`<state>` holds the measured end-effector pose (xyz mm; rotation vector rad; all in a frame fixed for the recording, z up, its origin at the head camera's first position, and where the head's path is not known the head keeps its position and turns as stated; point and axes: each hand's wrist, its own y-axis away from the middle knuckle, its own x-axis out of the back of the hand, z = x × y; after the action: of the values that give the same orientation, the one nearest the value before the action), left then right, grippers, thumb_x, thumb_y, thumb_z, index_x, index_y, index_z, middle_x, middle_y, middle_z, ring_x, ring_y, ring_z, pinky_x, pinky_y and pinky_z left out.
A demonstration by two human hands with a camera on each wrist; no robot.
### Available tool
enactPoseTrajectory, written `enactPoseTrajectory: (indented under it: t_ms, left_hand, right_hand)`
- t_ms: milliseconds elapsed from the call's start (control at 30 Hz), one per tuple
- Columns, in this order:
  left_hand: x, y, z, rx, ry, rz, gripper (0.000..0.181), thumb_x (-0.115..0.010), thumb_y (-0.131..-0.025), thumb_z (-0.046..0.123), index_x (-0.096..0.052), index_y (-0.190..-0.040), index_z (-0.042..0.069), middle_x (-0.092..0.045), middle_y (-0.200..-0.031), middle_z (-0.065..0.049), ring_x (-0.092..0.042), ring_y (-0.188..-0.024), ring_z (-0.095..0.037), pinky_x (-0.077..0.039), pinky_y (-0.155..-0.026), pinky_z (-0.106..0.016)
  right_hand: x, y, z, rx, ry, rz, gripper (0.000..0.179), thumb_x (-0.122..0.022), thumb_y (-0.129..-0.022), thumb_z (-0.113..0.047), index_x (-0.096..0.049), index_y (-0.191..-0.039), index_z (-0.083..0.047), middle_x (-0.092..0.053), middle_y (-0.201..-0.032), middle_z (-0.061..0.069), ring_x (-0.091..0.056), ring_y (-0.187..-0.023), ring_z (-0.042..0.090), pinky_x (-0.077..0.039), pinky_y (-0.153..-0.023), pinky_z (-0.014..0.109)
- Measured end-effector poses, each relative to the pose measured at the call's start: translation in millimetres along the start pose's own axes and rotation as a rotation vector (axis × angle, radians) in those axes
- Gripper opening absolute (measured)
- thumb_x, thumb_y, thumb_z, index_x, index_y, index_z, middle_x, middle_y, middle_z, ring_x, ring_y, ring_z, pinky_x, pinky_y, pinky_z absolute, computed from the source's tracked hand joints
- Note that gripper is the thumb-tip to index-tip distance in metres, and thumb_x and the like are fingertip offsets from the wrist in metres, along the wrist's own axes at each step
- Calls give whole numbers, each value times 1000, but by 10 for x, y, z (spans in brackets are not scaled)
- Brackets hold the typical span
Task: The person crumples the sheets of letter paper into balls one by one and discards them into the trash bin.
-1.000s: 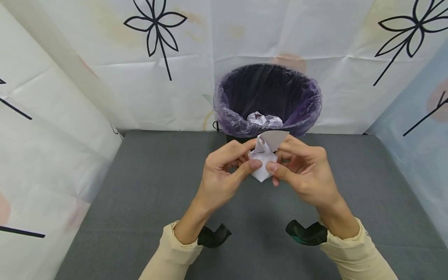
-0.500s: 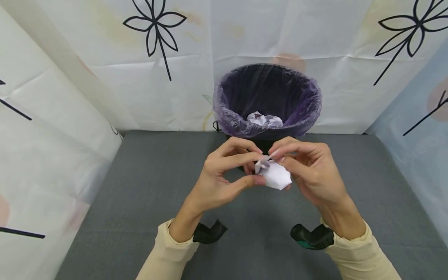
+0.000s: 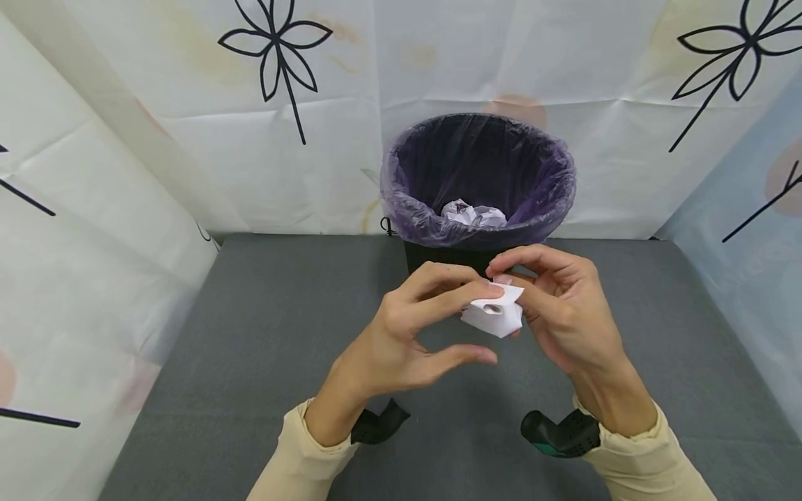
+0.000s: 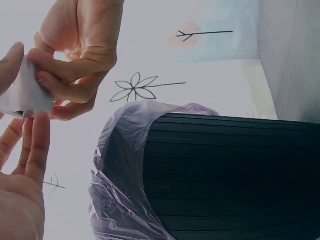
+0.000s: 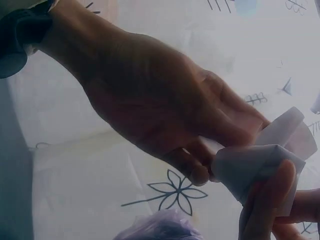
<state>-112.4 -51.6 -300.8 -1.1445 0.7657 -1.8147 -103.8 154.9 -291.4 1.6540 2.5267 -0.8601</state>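
Note:
A small piece of folded white paper [image 3: 498, 320], with a flap on top, is held above the table in front of the bin. My right hand [image 3: 570, 313] pinches it from the right, fingers partly hidden behind the paper. My left hand [image 3: 413, 327] lays its index finger on the paper's top flap, while the thumb sticks out below, apart from it. The left wrist view has the paper [image 4: 27, 92] at the far left, among the fingertips. In the right wrist view the paper [image 5: 255, 165] looks thick and angular, between the two hands.
A black bin with a purple liner [image 3: 413, 216] stands behind the hands, with crumpled paper [image 3: 473, 213] inside. Grey cloth [image 3: 282, 313] covers the table. White sheets with black flower drawings [image 3: 276, 42] hang at the back and sides.
The paper's flap, upright one second ago, now lies folded over. Both hands pinched the paper before; the left thumb has come off it and moved down. The paper has moved slightly right.

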Motion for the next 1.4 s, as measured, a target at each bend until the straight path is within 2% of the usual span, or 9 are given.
enactPoseTrajectory:
  t_ms: [133, 233, 433, 567, 767, 900, 1067, 1167, 1400]
  left_hand:
    - [7, 9, -6, -27, -158, 11, 42, -86, -81, 5, -69, -119, 2, -64, -116, -10, -56, -103, -23, -50, -93, -32]
    - [15, 9, -17, -51, -205, 35, 35, -83, -84, 3, -71, -116, 5, -65, -112, -9, -57, -102, -23, -50, -93, -33]
    - [22, 13, -38, -56, -88, 137, 25, -78, -86, -3, -73, -110, 1, -66, -106, -12, -63, -98, -23, -55, -85, -34]
    - [3, 25, -69, -31, 36, 222, 16, -76, -90, 1, -74, -105, -5, -67, -97, -13, -66, -85, -20, -56, -69, -30]
    - [-58, 60, -101, 43, 147, 285, 23, -72, -95, 10, -74, -110, -8, -69, -90, -14, -63, -75, -17, -52, -61, -30]
    - [-96, 71, -97, 95, 188, 306, 26, -71, -96, 12, -73, -112, -9, -68, -88, -14, -63, -72, -17, -55, -61, -31]
    - [-140, 70, -96, 120, 233, 334, 25, -68, -97, 5, -70, -115, -13, -67, -86, -18, -69, -66, -20, -60, -61, -32]
    - [-169, 62, -95, 93, 178, 355, 26, -67, -97, 1, -69, -120, -11, -67, -86, -18, -68, -65, -20, -59, -61, -29]
    - [-176, 73, -95, 29, -178, 309, 32, -64, -102, 14, -67, -126, -6, -66, -86, -9, -60, -69, -12, -52, -65, -18]
  right_hand:
    - [-20, -5, 7, -10, 2, -21, 29, -45, -97, 20, -68, -110, 8, -70, -97, 12, -68, -74, 16, -54, -55, 25]
    - [-36, -4, 10, 1, 16, -47, 26, -45, -99, 18, -67, -110, 11, -70, -97, 11, -66, -71, 17, -53, -52, 27]
    - [-18, -5, 31, 102, 11, -197, 26, -43, -101, 16, -63, -119, 15, -63, -112, 18, -59, -75, 24, -48, -49, 35]
    - [17, -3, 62, 168, 77, -278, 28, -56, -98, 12, -62, -126, 13, -59, -118, 21, -62, -87, 26, -54, -64, 32]
    - [-7, -13, 89, 277, 283, -179, 30, -73, -93, -1, -66, -119, 13, -66, -112, 18, -61, -97, 24, -53, -83, 28]
    - [-60, -22, 110, 352, 287, -122, 33, -74, -92, -1, -65, -118, 18, -69, -108, 19, -66, -95, 25, -57, -82, 29]
    - [-123, -38, 138, 413, 270, -42, 28, -74, -90, 4, -67, -112, 20, -71, -98, 18, -65, -79, 20, -56, -67, 22]
    - [-152, -53, 146, 439, 285, 10, 25, -75, -89, 6, -68, -108, 20, -72, -94, 17, -64, -73, 18, -56, -63, 21]
    - [-173, -69, 141, 427, 291, 61, 21, -70, -86, 14, -68, -106, 21, -72, -86, 16, -67, -64, 17, -57, -55, 25]
